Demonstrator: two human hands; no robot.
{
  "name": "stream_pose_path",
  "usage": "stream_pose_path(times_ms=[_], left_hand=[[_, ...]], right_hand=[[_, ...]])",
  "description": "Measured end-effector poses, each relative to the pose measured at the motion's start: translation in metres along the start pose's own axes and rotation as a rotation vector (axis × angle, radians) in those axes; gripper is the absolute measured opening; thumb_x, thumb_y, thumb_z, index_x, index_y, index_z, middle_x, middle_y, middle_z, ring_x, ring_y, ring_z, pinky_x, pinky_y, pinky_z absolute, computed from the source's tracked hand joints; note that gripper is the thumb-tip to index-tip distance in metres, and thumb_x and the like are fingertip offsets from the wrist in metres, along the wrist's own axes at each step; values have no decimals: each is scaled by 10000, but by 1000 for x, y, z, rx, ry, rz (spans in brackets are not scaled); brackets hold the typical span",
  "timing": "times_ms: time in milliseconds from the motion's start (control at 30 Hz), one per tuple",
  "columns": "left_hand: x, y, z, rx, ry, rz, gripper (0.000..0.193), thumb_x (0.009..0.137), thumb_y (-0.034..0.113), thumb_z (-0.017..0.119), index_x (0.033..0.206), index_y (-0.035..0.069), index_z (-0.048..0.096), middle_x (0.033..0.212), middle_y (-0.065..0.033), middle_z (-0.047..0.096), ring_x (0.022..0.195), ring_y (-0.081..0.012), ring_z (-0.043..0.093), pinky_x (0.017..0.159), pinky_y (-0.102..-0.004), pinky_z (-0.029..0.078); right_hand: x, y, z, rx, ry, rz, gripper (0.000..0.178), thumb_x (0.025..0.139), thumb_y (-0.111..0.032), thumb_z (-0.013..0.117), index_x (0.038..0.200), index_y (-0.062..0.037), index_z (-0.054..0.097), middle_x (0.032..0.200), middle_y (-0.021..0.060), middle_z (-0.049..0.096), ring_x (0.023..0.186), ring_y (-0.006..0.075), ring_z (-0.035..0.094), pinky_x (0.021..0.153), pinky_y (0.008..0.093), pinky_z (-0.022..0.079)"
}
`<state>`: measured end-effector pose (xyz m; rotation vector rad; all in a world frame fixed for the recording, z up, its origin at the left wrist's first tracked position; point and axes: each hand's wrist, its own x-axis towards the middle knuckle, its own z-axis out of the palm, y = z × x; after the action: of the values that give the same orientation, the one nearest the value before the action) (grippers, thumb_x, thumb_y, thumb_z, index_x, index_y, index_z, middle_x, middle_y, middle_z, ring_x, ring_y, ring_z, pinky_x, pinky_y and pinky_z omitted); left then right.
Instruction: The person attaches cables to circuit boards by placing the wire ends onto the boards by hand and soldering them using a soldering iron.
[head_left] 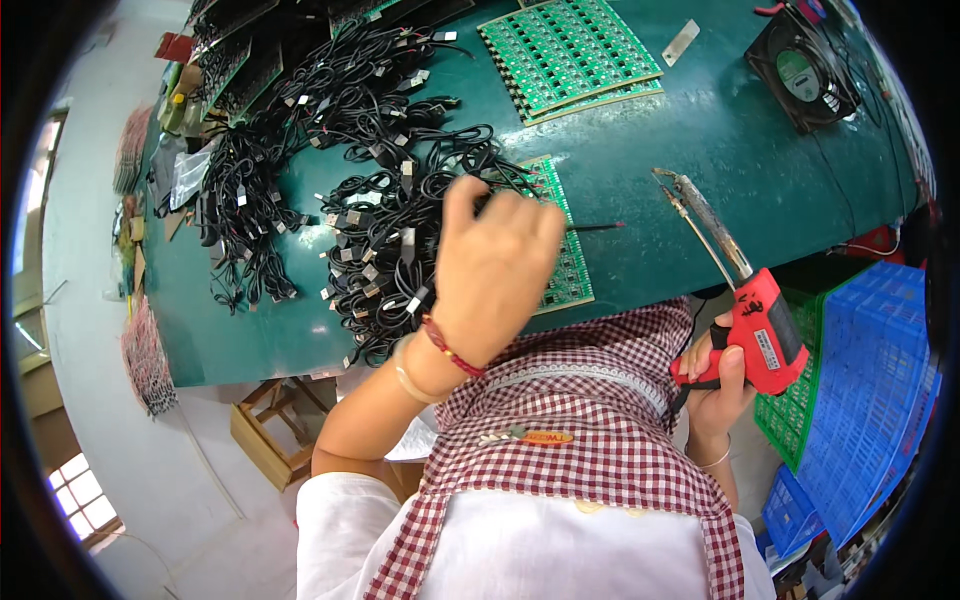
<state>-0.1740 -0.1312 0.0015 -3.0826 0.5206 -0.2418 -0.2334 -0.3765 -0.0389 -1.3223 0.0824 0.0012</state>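
Note:
My left hand is closed, its fingers curled down over a green circuit board panel. What the fingertips hold, if anything, is hidden beneath the hand. Just right of it a thin dark wire end with a reddish tip sticks out past the board's edge. A thick heap of black USB cables lies against the hand's left side. On the right, my right hand grips the handle of a red and black soldering gun. Its long metal barrel slants up and left over the green table, clear of the board.
More circuit board panels are stacked at the back of the green table. A black fan stands at the far right, near a small metal strip. Blue plastic crates stand beyond my right arm, and a wooden stool is below the table.

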Motion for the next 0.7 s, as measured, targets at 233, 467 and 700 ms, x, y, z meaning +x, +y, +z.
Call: stream_pose_path(times_ms=[233,467,700], left_hand=[[12,-50,-47,-1149,229,-355,85,961,57,407,985,0,464,864,-124,669,793,-191,645,824,-260,455],[6,-54,-62,-692,27,-474,85,912,98,520,857,40,547,702,-76,527,581,-193,577,681,-323,483],[-18,-20,-28,-7,-140,-112,210,714,106,689,895,92,582,859,-40,503,836,-222,500,724,-354,371]], right_hand=[[2,-2,-7,1,38,-15,354,954,-289,439,1117,25,431,608,32,447,513,103,431,504,240,379],[2,-2,-8,25,27,-35,358,951,-296,452,1113,23,438,604,31,444,509,103,429,497,242,377],[3,-2,-9,16,31,-12,362,943,-277,473,1124,35,441,616,37,457,515,109,439,505,254,404]])
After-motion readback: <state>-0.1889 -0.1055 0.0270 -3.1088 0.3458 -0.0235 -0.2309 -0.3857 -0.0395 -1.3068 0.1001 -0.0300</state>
